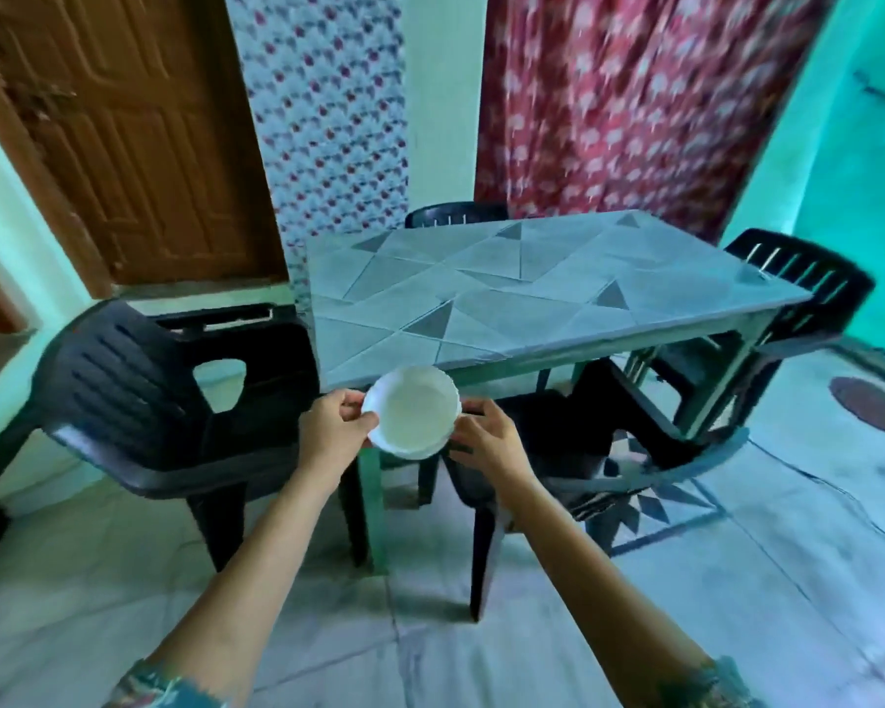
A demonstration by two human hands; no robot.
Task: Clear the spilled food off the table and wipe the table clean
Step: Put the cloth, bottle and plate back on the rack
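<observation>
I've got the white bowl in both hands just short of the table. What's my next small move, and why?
Probably bring the white bowl forward and set it on the table near its closest corner. The left hand and right hand both hold its rim, so neither is free, and it hangs just short of the edge. The bowl looks empty; blur hides any spill.

table: grey triangle-patterned top; floor: table and dark chairs standing

A left chair, near chair, right chair and far chair ring the counter; its near-left corner shows a gap between chairs.
</observation>
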